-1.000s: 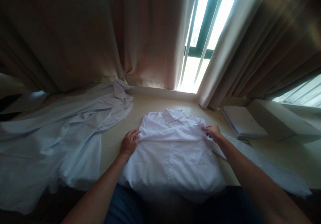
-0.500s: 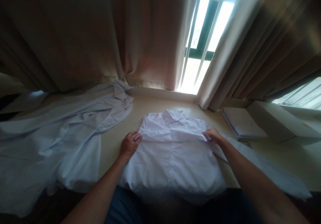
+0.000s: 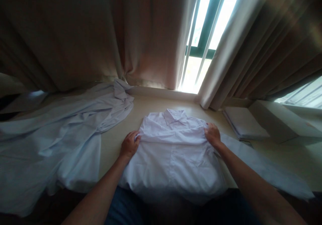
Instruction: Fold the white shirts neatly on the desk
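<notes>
Head view: the white shirt (image 3: 173, 161) lies on the bench (image 3: 113, 154) before me, collar at the far end. My left hand (image 3: 129, 145) pinches its left edge between thumb and fingers; my right hand (image 3: 213, 135) curls at the right edge, its grip too hidden to tell.

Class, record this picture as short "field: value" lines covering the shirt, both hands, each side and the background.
Shirt: white shirt, laid on the table, collar toward the window
Chest: a band of cloth lies across it
Left hand: at the shirt's left edge, cloth in its grip
Right hand: touching the right edge; grip unclear
Left side: crumpled white cloth
Right side: flat white stack; strip of white cloth
Background: curtains around the window
</notes>
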`<state>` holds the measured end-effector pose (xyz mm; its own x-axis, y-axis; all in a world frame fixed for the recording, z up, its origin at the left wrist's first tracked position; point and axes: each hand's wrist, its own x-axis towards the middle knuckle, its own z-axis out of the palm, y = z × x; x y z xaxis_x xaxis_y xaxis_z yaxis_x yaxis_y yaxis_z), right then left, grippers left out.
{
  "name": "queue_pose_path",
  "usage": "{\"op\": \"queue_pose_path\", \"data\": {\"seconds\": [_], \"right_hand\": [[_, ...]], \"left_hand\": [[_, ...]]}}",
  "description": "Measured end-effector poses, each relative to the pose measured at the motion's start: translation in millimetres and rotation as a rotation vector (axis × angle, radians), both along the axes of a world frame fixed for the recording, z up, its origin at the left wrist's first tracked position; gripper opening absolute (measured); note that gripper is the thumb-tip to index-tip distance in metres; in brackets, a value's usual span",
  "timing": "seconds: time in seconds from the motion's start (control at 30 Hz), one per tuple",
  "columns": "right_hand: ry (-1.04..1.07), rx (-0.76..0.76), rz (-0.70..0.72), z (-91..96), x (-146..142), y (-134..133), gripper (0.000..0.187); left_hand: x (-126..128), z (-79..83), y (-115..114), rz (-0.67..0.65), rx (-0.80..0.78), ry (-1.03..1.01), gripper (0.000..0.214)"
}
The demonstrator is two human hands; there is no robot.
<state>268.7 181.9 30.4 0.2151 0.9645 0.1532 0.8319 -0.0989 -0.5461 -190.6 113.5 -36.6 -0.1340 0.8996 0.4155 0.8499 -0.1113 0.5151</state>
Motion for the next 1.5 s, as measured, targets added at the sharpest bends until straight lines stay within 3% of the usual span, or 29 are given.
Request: {"op": "queue_pose_path", "data": {"seconds": [0.07,0.2,0.27,0.33,0.4,0.57,0.67,0.93,1.2,1.5], "right_hand": [[-0.134,0.08,0.224,-1.2,-31.9,-19.2,0.043],[-0.239,0.061,0.659,-16.1,-122.8,-61.4,0.055],[-0.233,0.034,0.73,-24.7,-159.9,-71.1,0.062],[-0.229,-0.018,0.69,-30.8,-175.6,-69.2,0.067],[-0.237,-0.078,0.581,-34.6,-165.6,-59.2,0.071],[-0.304,-0.197,0.222,-41.9,-81.0,-37.5,0.073],[-0.35,-0.171,0.096,-48.0,-50.4,-36.6,0.073],[-0.375,-0.149,0.049,-60.1,-54.2,-38.5,0.075],[-0.368,-0.189,0.076,-56.3,-45.7,-28.6,0.077],[-0.34,-0.146,0.073,-61.0,-44.6,-25.4,0.075]], "left_hand": [[2.3,1.8,-1.5,-0.029,0.031,0.044,0.041],[4.8,0.1,-1.1,-0.05,0.012,0.16,0.043],[4.4,-2.8,0.7,-0.032,-0.026,0.21,0.043],[3.4,-5.5,2.4,-0.025,-0.045,0.246,0.042],[2.2,-7.4,3.9,-0.029,-0.047,0.26,0.042],[2.0,-9.3,5.5,-0.024,-0.045,0.25,0.044],[4.0,-8.1,4.7,-0.023,-0.061,0.242,0.044],[7.7,-2.3,2.4,0.023,-0.083,0.318,0.043],[17.2,-0.2,-3.4,0.062,-0.076,0.344,0.043],[14.8,1.2,-3.1,0.041,-0.074,0.238,0.042]]}}
